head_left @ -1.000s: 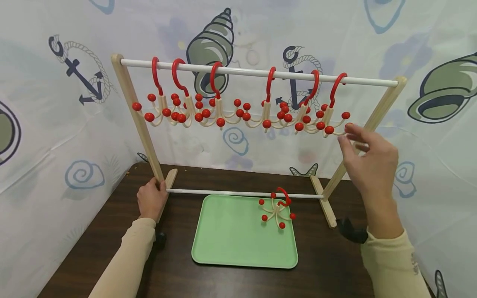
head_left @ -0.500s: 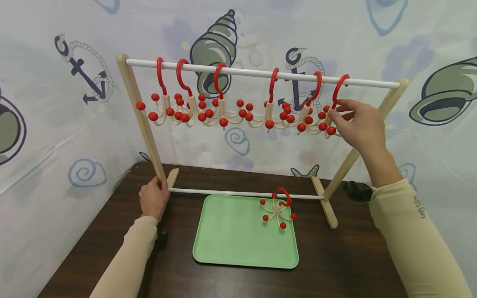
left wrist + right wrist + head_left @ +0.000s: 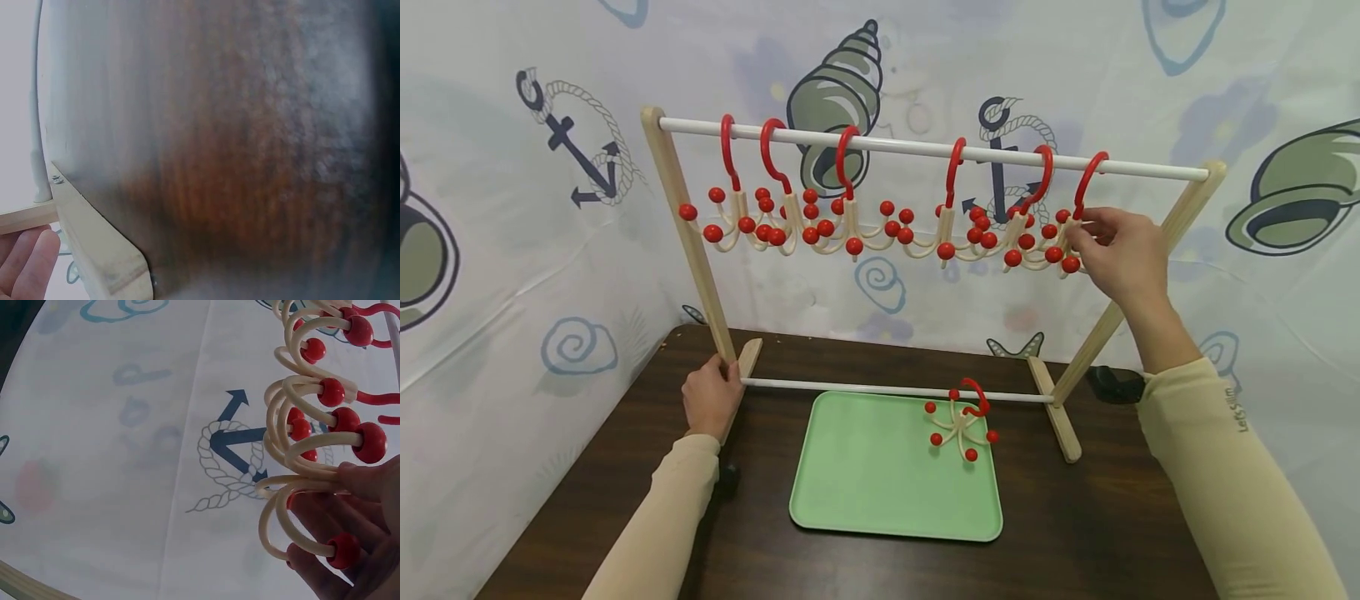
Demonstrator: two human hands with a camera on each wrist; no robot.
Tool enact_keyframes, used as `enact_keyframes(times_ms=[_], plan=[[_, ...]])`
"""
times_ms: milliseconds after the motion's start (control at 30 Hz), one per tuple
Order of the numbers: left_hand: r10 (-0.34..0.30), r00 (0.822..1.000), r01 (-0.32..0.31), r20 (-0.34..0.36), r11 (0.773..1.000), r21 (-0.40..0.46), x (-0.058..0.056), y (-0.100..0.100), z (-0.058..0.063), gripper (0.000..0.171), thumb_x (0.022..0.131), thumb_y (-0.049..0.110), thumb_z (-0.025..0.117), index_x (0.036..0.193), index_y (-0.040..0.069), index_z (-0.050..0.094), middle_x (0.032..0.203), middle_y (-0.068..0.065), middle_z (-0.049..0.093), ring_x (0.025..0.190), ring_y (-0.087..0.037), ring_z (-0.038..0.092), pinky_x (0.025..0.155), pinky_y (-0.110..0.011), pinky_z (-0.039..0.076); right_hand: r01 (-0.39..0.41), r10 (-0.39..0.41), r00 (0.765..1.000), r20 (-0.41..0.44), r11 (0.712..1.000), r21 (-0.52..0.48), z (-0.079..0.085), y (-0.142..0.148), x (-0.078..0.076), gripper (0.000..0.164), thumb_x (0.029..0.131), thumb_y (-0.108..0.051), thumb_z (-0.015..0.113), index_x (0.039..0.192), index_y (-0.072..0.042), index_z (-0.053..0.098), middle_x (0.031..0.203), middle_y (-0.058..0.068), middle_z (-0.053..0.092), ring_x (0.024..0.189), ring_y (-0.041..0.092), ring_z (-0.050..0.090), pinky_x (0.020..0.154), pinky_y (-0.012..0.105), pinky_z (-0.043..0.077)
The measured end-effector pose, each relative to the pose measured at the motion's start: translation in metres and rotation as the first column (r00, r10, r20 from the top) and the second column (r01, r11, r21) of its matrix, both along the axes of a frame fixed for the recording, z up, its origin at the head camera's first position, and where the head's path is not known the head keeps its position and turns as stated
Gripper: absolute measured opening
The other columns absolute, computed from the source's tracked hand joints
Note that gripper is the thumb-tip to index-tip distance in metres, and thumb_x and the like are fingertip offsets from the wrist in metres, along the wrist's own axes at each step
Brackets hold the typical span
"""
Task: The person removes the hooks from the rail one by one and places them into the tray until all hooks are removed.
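A wooden rack (image 3: 679, 208) with a white top rod stands on the table. Near the foot of its left post, my left hand (image 3: 711, 398) grips the wood; its fingers (image 3: 34, 265) show beside the post in the left wrist view. Several multi-arm hangers with red hooks and red ball tips hang from the rod. My right hand (image 3: 1126, 254) pinches the stem of the rightmost hanger (image 3: 1088, 182), just under its hook, which is still over the rod. In the right wrist view, the thumb and fingers close on the cream stem (image 3: 315, 481) and partly hide the arms.
A green tray (image 3: 891, 487) lies on the dark table (image 3: 760, 558) in front of the rack. One more hanger (image 3: 959, 423) rests on its back right corner, hook toward the lower rod (image 3: 850, 387). A patterned cloth (image 3: 572, 275) covers the wall behind.
My right hand has moved up and left from beside the rightmost hanger's ball tips to its stem and now pinches it. The left hand stays at the post; the view has shifted slightly.
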State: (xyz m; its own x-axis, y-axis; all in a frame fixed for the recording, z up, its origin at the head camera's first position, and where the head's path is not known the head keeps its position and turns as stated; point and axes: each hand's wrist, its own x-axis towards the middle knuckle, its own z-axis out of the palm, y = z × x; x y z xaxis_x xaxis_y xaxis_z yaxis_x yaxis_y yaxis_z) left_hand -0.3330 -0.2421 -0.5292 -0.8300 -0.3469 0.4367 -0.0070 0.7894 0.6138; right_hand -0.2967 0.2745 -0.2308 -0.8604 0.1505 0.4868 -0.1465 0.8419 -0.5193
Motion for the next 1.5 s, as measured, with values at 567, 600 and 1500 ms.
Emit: enact_keyframes(times_ms=[567, 600, 1500], plan=[[0.0, 1.0, 0.0, -0.014, 1.0, -0.009, -0.001, 0.0, -0.002, 0.027, 0.097, 0.022, 0.058, 0.102, -0.003, 0.066, 0.081, -0.026, 0.067, 0.073, -0.048, 0.062, 0.066, -0.059, 0.046, 0.092, -0.099, 0.975, -0.199, 0.995, -0.044, 0.006, -0.004, 0.011, 0.043, 0.096, -0.037, 0.059, 0.128, -0.008, 0.065, 0.118, 0.012, 0.069, 0.109, 0.029, 0.065, 0.092, 0.047, 0.048], [-0.001, 1.0, 0.001, -0.017, 1.0, -0.011, -0.001, -0.001, -0.002, 0.027, 0.097, 0.022, 0.057, 0.102, -0.003, 0.066, 0.081, -0.026, 0.067, 0.073, -0.048, 0.062, 0.066, -0.059, 0.045, 0.089, -0.1, 0.974, -0.203, 0.994, -0.064, 0.006, -0.004, 0.012, 0.043, 0.095, -0.037, 0.06, 0.127, -0.008, 0.066, 0.118, 0.011, 0.069, 0.108, 0.029, 0.066, 0.092, 0.045, 0.049], [-0.011, 0.999, 0.011, -0.046, 1.0, -0.005, -0.003, -0.001, -0.006, 0.026, 0.096, 0.022, 0.059, 0.101, -0.002, 0.067, 0.077, -0.024, 0.066, 0.068, -0.045, 0.062, 0.063, -0.058, 0.046, 0.055, -0.137, 0.946, -0.294, 0.961, -0.271, -0.059, 0.007, 0.097, 0.033, 0.089, -0.026, 0.073, 0.118, -0.011, 0.072, 0.107, 0.008, 0.073, 0.079, -0.009, 0.061, 0.07, 0.011, 0.046]])
